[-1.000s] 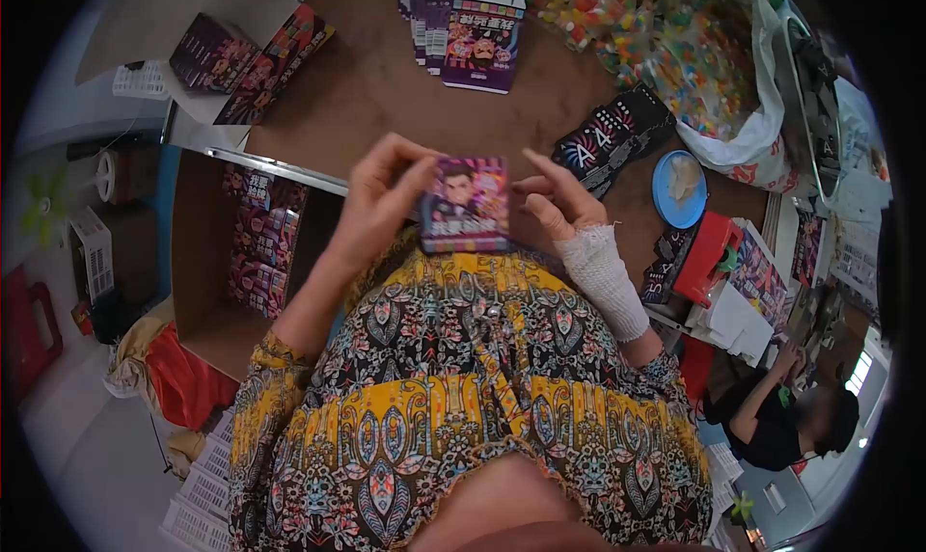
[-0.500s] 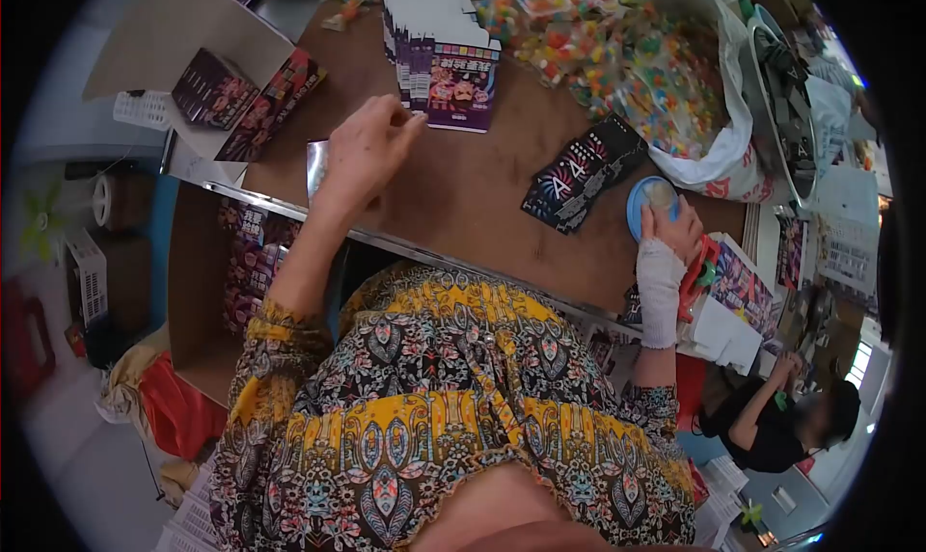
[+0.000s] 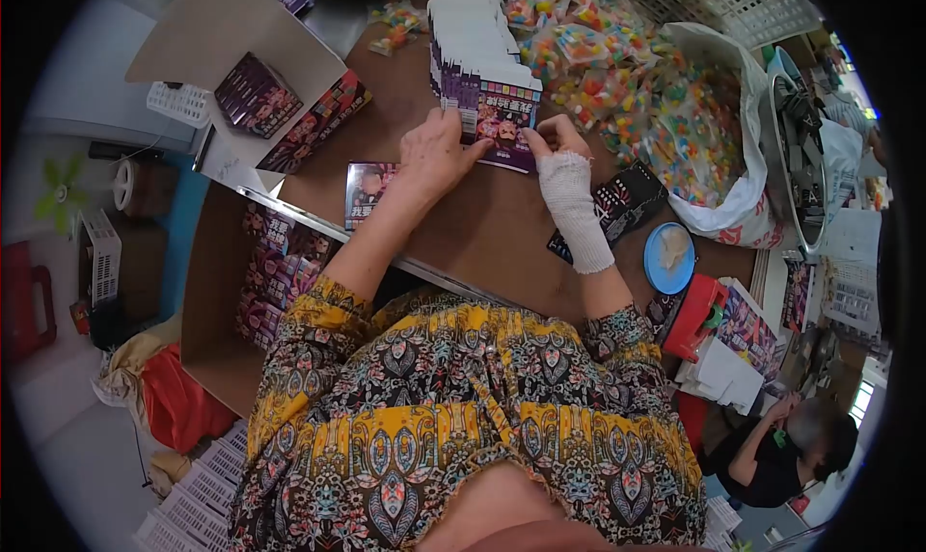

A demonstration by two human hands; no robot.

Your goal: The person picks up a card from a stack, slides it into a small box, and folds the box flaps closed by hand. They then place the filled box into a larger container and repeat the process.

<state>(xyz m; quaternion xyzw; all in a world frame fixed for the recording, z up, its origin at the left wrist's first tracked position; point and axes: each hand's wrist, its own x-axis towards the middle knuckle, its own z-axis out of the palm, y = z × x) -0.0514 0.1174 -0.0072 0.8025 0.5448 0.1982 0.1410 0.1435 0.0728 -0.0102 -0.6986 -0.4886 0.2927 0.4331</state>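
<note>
The right hand (image 3: 558, 139), which half a second earlier was away at the blue dish (image 3: 669, 258), had returned to the front flat box (image 3: 505, 128) of the row of flat boxes (image 3: 473, 51) and pinched its right edge, while the left hand (image 3: 439, 152) gripped its left edge, the finished box (image 3: 367, 190) lying released on the table (image 3: 463, 234), indicating a new box was being taken

A small packing workshop: a brown worktable (image 3: 482, 234) carries a row of flat printed cartons (image 3: 477, 55), a heap of bagged sweets (image 3: 617, 80), and a carton (image 3: 207, 292) of filled boxes stands beside it.
</note>
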